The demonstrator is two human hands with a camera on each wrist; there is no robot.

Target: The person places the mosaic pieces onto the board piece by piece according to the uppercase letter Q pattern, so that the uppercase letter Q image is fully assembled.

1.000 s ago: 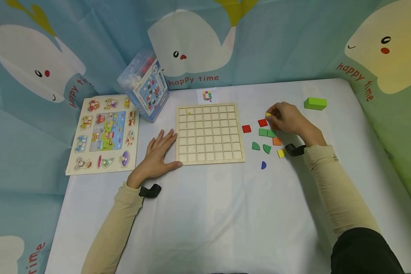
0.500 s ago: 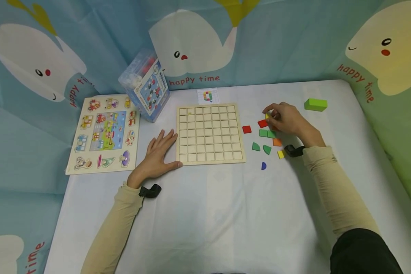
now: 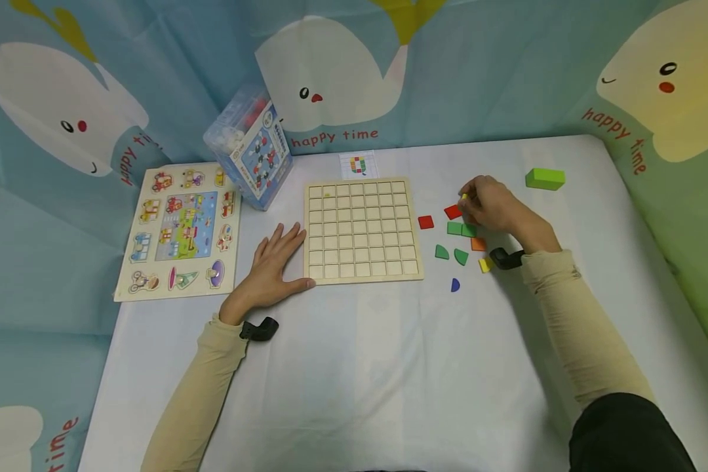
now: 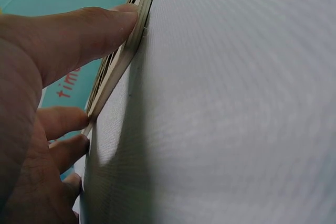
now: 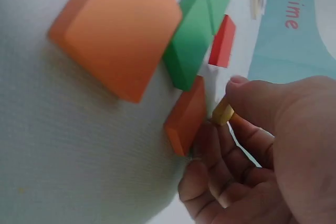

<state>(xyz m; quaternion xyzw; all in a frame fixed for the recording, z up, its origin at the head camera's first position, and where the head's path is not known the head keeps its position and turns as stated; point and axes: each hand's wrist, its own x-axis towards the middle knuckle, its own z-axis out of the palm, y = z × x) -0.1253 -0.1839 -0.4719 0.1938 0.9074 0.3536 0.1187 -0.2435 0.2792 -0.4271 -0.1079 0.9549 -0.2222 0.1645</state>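
The wooden grid board (image 3: 362, 229) lies mid-table, its cells bare. My left hand (image 3: 271, 272) rests at its lower left corner, fingers spread; in the left wrist view the thumb lies on the edge of the board (image 4: 123, 59). On the right, my right hand (image 3: 495, 206) pinches a yellow piece (image 5: 223, 113) between thumb and fingers. Beside that hand lie a red piece (image 3: 453, 212), two green squares (image 3: 461, 229) and an orange piece (image 5: 188, 116). Another red square (image 3: 426, 222), green quarter-rounds (image 3: 442, 252), a blue half-round (image 3: 455, 285) and a yellow piece (image 3: 485, 265) lie nearby.
A small pattern card (image 3: 358, 165) lies behind the board. At left are a picture puzzle board (image 3: 177, 288) and a clear plastic box (image 3: 250, 147) with a printed label. A green block (image 3: 545, 178) stands at the back right, before the printed cloth backdrop (image 3: 478, 78).
The fingers of my right hand have closed on the yellow piece, which was beneath them half a second ago. My left hand has stayed in place.
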